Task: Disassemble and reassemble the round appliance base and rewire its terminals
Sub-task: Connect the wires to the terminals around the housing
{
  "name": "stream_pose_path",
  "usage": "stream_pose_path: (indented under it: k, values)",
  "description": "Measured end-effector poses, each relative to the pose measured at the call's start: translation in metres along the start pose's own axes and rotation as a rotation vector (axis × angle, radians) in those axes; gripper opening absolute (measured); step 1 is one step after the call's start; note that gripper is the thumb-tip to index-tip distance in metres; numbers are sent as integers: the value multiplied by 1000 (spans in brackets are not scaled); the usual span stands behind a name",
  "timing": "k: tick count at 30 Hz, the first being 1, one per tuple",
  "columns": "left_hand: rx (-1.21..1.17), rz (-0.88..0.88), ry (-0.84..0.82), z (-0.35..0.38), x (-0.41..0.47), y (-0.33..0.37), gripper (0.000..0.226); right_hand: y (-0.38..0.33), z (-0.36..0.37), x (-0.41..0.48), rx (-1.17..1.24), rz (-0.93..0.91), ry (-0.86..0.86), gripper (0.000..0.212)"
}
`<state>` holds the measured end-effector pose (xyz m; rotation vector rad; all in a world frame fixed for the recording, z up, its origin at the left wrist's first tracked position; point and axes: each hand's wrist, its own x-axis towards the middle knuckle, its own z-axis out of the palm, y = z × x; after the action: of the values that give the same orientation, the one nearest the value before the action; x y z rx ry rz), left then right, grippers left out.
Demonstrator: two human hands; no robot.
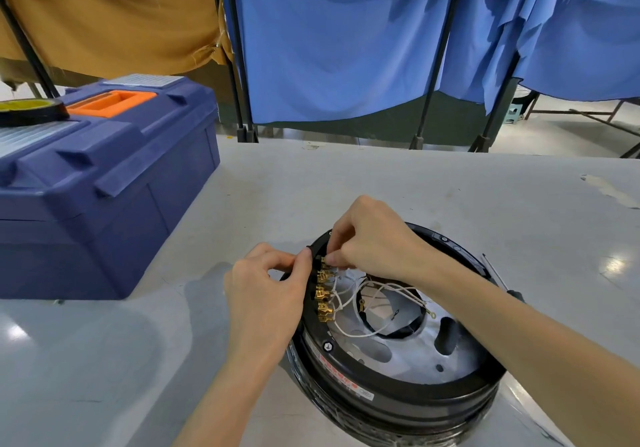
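The round black appliance base [398, 391] lies open side up on the grey table, showing a silver inner plate and loose white wires [377, 294]. A row of brass terminals [323, 296] runs along its left rim. My left hand [268, 294] grips the rim beside the terminals, thumb and fingers curled on the black edge. My right hand [370, 238] reaches over from the right and pinches the topmost terminal connector with its fingertips.
A blue toolbox [100, 183] with an orange handle stands at the left, a roll of tape [31, 111] on its lid. A black-handled screwdriver [502, 282] lies behind the base at the right. Blue and tan curtains hang beyond the table's far edge.
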<state>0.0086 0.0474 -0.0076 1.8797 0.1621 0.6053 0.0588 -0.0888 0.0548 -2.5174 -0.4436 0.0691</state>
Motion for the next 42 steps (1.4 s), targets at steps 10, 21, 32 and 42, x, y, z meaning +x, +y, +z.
stream_pose_path:
  k: [10,21,32,42]
  values:
    - [192,24,-28,-15,0,9,19,14,-2,-28,-38,-217,-25,8]
    - [170,15,-23,-16,-2,10,27,1,-3,-19,-104,-234,-130,6]
    - [173,-35,-45,-16,1,10,34,10,-5,-18,-143,-284,-116,11]
    - [165,-38,-52,-16,3,7,36,12,-9,-14,-144,-309,-140,10]
